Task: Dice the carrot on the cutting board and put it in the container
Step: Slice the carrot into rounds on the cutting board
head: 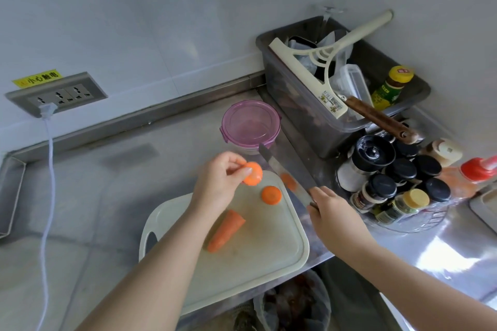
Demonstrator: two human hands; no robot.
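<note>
A white cutting board [255, 258] lies on the steel counter. On it rest a long carrot piece [225, 231], a round carrot slice [271, 195] and a smaller slice [288, 181] partly behind the knife blade. My left hand [218, 182] pinches a thick carrot chunk [252, 173] above the board's far edge. My right hand [329, 213] grips the handle of a knife [285, 169], whose blade points away toward the container. The round container with a purple lid [250, 126] stands just beyond the board, lid on.
A grey bin [309, 115] with a squeegee, a sauce jar and a wooden-handled tool stands at the back right. A rack of spice jars [398, 183] sits right of the knife. A wall socket with a white cable [49, 169] is at left. A waste bin [293, 303] stands below the counter edge.
</note>
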